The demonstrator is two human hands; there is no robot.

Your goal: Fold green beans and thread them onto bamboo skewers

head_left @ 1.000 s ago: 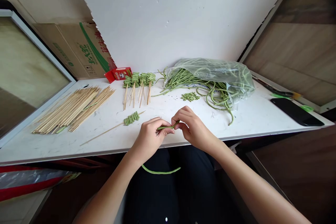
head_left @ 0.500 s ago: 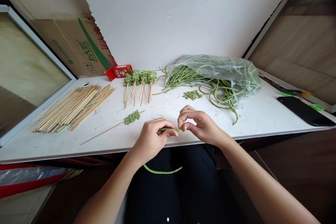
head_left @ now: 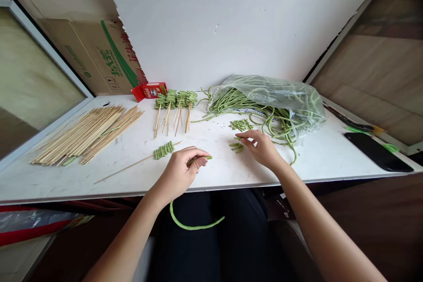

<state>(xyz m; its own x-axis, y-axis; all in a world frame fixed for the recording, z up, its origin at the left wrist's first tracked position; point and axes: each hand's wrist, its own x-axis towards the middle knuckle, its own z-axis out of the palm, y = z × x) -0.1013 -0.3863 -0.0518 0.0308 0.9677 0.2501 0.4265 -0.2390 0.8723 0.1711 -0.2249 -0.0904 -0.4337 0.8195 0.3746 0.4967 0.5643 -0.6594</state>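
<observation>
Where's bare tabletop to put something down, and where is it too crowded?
Bare tabletop lies between the right hand and the black phone, and along the front edge before the loose skewer pile. The back is crowded: loaded skewers, cut bean pieces, bean bag. The left hand holds a long bean.

At the centre of the frame, the left hand is closed around a long bean. Its cut end pokes past the fingers and the rest droops below the table edge. To the right, the right hand lies with fingers loose, touching a few short bean pieces. A half-loaded skewer lies just left of the left hand.
</observation>
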